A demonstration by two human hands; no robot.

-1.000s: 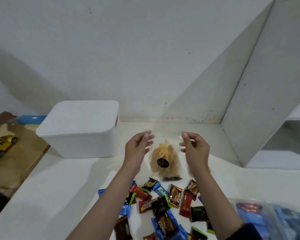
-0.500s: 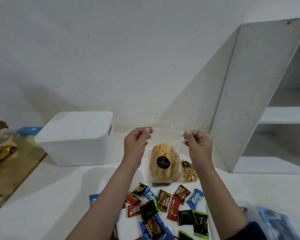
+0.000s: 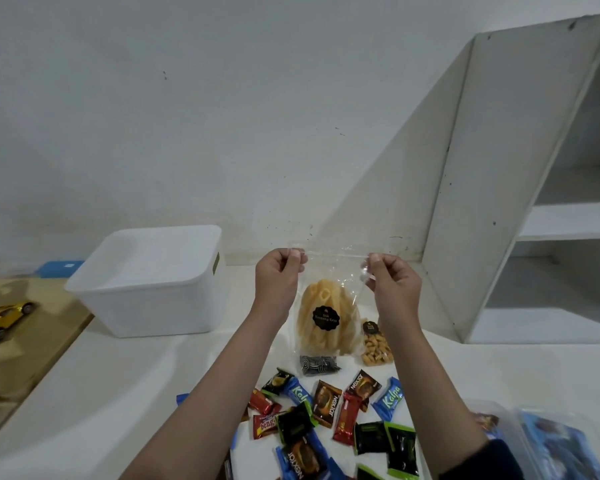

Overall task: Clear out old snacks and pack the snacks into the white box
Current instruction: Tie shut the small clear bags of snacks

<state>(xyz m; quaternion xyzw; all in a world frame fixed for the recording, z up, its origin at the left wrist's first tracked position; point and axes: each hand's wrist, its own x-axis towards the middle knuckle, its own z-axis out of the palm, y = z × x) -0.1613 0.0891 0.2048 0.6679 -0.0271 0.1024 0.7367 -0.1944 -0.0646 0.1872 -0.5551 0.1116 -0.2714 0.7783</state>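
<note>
Head view: both hands [image 3: 278,276] [image 3: 392,282] pinch clear snack bag [image 3: 321,317] top.

The snack bag [image 3: 326,271] is clear, glossy plastic film. The white box [image 3: 153,289] is smooth matt plastic. The small wrappers [image 3: 326,403] are glossy foil.

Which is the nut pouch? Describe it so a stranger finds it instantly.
Start at the white box by the wall, then look right, past the clear bag of yellow sticks that both hands hold up. The nut pouch stands just right of it: smaller, clear, filled with tan nuts.
</note>
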